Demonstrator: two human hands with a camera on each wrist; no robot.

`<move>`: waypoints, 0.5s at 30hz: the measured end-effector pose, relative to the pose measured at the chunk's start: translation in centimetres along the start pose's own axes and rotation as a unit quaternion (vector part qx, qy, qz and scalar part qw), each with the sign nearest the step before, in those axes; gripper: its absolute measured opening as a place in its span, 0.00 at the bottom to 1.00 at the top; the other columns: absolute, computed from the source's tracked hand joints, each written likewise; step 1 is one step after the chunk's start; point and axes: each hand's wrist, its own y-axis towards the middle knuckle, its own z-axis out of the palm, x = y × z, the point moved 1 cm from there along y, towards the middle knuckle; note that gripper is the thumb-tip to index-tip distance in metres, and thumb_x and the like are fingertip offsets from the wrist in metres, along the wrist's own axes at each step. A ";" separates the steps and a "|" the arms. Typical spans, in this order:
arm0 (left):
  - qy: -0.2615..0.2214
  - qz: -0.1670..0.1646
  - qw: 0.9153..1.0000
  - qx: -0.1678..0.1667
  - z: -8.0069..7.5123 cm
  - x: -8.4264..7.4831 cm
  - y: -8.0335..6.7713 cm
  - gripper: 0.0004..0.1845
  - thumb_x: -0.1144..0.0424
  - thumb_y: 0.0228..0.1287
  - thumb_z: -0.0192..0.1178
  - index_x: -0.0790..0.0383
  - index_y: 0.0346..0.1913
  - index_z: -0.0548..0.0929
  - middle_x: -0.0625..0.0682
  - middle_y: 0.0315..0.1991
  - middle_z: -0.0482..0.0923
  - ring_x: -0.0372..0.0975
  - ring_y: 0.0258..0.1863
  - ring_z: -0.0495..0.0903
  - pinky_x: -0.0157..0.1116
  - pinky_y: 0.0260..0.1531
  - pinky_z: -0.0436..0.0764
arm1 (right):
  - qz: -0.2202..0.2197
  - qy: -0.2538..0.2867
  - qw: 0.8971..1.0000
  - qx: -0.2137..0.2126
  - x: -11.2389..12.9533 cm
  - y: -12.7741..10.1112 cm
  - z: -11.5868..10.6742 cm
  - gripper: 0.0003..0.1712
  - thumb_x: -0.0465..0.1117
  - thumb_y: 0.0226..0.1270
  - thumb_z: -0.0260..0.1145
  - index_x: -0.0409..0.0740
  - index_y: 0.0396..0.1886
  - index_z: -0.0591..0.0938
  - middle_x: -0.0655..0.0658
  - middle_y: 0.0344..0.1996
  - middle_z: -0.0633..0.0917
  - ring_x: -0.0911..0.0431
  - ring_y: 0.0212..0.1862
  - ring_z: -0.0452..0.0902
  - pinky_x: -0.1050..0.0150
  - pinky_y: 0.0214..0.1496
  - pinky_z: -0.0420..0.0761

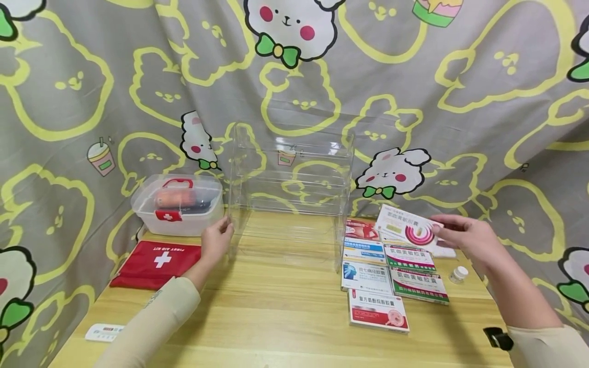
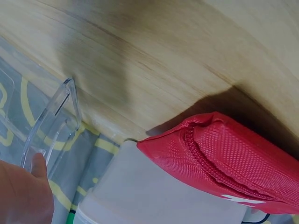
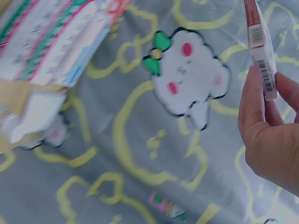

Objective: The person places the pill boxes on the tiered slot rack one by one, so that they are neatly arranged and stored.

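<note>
My right hand [image 1: 467, 237] pinches a white medicine box [image 1: 400, 222] with a pink ring print by its right end, raised over the other boxes. In the right wrist view, fingers and thumb grip the lower end of that box [image 3: 264, 60], whose narrow barcoded side shows. My left hand [image 1: 217, 239] holds the left side panel of a clear plastic rack [image 1: 294, 207]. The thumb lies against the panel [image 2: 58, 109] in the left wrist view. Below the raised box lie several medicine boxes [image 1: 416, 284] in two columns, beside the rack's right side.
A small white bottle [image 1: 458, 275] stands right of the boxes. On the left are a lidded white first aid box [image 1: 184, 225], a red first aid pouch [image 1: 156, 263] and a white test-like stick [image 1: 103, 332]. A patterned curtain [image 1: 303, 87] hangs behind the wooden table [image 1: 267, 317].
</note>
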 end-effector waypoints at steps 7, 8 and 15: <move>0.000 0.022 1.000 -0.019 -0.1 0.2 0.0 0.17 0.68 0.61 0.59 0.70 0.53 0.80 0.64 0.43 0.82 0.52 0.42 0.83 0.45 0.43 0.82 | -0.033 0.000 0.999 -0.035 6.2 2.7 1.8 0.36 0.56 0.60 0.64 0.41 0.63 0.71 0.57 0.42 0.80 0.65 0.41 0.80 0.70 0.43 0.81; -0.002 0.027 0.999 -0.022 -0.1 0.2 0.0 0.17 0.68 0.61 0.59 0.70 0.53 0.80 0.64 0.43 0.82 0.52 0.41 0.83 0.45 0.43 0.82 | -0.041 0.001 0.998 -0.037 7.0 3.1 2.1 0.36 0.56 0.60 0.64 0.41 0.62 0.71 0.56 0.42 0.80 0.65 0.41 0.80 0.71 0.43 0.81; 0.000 0.045 0.999 -0.020 0.1 0.5 0.0 0.17 0.69 0.60 0.59 0.70 0.53 0.80 0.65 0.42 0.82 0.52 0.41 0.84 0.45 0.43 0.82 | -0.101 0.003 0.993 -0.053 12.5 6.4 5.0 0.30 0.54 0.61 0.65 0.42 0.58 0.75 0.51 0.40 0.80 0.62 0.40 0.78 0.72 0.40 0.82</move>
